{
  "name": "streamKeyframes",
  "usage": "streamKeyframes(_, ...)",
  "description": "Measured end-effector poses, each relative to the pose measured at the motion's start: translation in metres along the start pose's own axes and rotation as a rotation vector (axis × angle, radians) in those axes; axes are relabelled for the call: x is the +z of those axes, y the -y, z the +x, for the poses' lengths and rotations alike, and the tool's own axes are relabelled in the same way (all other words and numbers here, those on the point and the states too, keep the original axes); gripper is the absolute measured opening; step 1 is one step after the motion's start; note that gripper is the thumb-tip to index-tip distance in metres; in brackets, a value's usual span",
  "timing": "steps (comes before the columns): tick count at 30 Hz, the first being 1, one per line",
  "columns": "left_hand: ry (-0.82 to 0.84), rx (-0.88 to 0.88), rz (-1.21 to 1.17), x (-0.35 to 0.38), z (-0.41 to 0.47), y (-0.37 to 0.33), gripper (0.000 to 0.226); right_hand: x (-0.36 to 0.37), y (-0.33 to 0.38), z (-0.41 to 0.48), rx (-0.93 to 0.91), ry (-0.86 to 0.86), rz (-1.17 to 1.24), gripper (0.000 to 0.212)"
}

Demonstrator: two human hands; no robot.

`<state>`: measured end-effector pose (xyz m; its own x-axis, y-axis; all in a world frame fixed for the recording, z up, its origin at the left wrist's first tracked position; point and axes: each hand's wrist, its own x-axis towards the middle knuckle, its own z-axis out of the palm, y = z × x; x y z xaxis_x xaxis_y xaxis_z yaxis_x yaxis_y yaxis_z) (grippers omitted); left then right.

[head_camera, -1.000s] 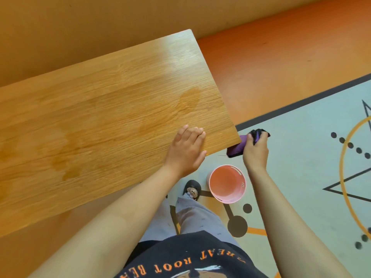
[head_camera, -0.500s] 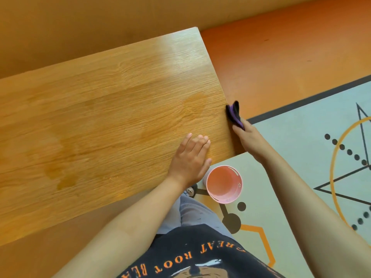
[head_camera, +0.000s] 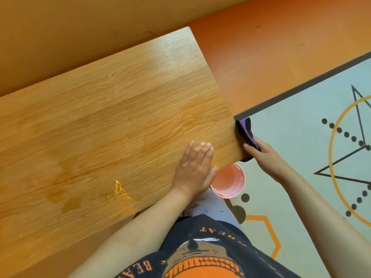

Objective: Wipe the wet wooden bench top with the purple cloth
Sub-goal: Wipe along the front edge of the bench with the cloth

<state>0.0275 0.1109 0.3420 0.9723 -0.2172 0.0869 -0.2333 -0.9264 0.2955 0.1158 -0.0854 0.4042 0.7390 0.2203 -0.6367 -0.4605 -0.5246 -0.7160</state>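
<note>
Right-hand grip: the right hand [head_camera: 267, 157] holds the purple cloth [head_camera: 245, 131]. The thumb presses on the fabric and the other fingers are hidden behind it.
Cloth: bunched in dark and purple folds. It touches the right end edge of the bench top [head_camera: 120, 117] and sticks out past the thumb, away from the person.
Left hand: the left hand [head_camera: 195, 167] lies flat on the wood with its fingers straight and close together, holding nothing. It is just left of the gripping hand, and the bench's near right corner lies between the two.
Wet patches: darker stains show in the wood grain. One is a little beyond the flat hand's fingertips [head_camera: 192, 109]. A larger one is well to the left of both hands, toward the front edge [head_camera: 60, 187].
Glint: a small bright yellow reflection [head_camera: 119, 189] sits on the wood, left of the left forearm.
Pink bucket: the pink bucket [head_camera: 232, 183] stands on the floor below the grip, between the two wrists. The bench corner and the left hand cover part of its rim.
Mat: the mat [head_camera: 291, 137] lies under the gripping hand and stretches to its right. It is pale blue with a dark border, an orange ring, black lines and dots.
Orange floor: the orange floor [head_camera: 261, 47] lies beyond the cloth, past the mat's border.
Shirt: the shirt [head_camera: 200, 257] is dark with an orange print, and sits low between the forearms.
</note>
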Motion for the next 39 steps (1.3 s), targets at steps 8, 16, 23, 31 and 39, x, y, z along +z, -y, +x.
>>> streamKeyframes(8, 0.029, -0.009, -0.009, 0.001, 0.001, -0.001, 0.052, 0.022, 0.061, 0.085, -0.146, -0.011, -0.165, 0.045)
streamKeyframes(16, -0.111, -0.100, -0.242, -0.035, 0.042, 0.019, 0.038, 0.019, 0.119, 0.163, -0.220, 0.073, -0.119, 0.046)
streamKeyframes(23, 0.020, -0.453, -0.004, -0.055, 0.158, 0.117, 0.056, 0.015, 0.088, 0.123, -0.183, 0.094, -0.068, 0.047)
streamKeyframes(31, 0.167, -0.444, 0.118, -0.032, 0.158, 0.129, 0.060, 0.029, 0.148, 0.204, -0.306, 0.108, -0.147, 0.050)
streamKeyframes(39, 0.176, -0.441, 0.145, -0.029, 0.158, 0.130, 0.062, 0.033, 0.196, 0.274, -0.417, 0.135, -0.245, 0.050)
